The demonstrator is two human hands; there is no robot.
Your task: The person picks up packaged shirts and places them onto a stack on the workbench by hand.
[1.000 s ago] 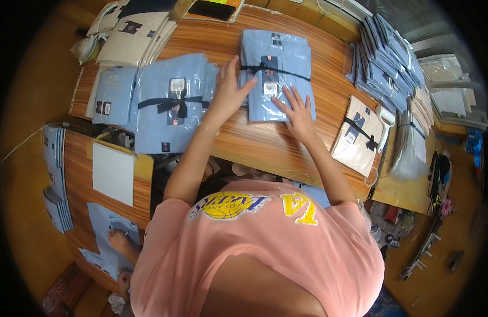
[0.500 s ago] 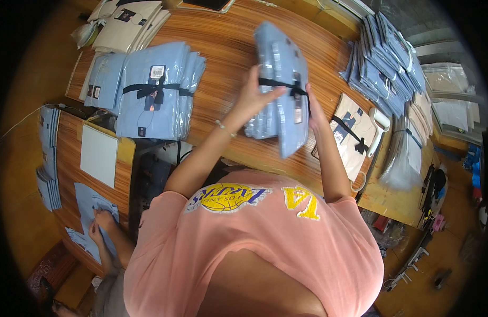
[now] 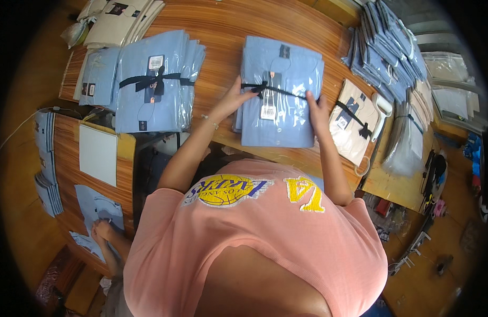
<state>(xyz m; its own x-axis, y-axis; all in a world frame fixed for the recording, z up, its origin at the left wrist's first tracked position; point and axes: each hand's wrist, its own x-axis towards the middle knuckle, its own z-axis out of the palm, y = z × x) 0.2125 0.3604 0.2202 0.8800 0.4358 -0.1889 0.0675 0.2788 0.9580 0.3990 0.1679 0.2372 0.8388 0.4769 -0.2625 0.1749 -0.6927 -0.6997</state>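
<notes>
a salmon-pink short-sleeved t-shirt (image 3: 254, 238) with a yellow-and-purple print, thin bracelet (image 3: 210, 121) on the left wrist.

Even, bright daylight fills the scene, strongest toward two o'clock, where the clear plastic bags (image 3: 455, 68) wash out to near white. The glossy orange-brown wooden table (image 3: 223, 26) carries a soft sheen at twelve o'clock, and the clear wrapping of the tied bundle of pale blue folded shirts (image 3: 278, 92) shows faint streaks of glare. Shadows are short and soft — a dark pocket lies beneath the table edge near nine o'clock. The fisheye lens bends straight table edges into arcs toward the rim, and a black vignette rings the circle. The centre is sharp; detail smears at the rim, and the floor at five o'clock is dim and soft.
</notes>
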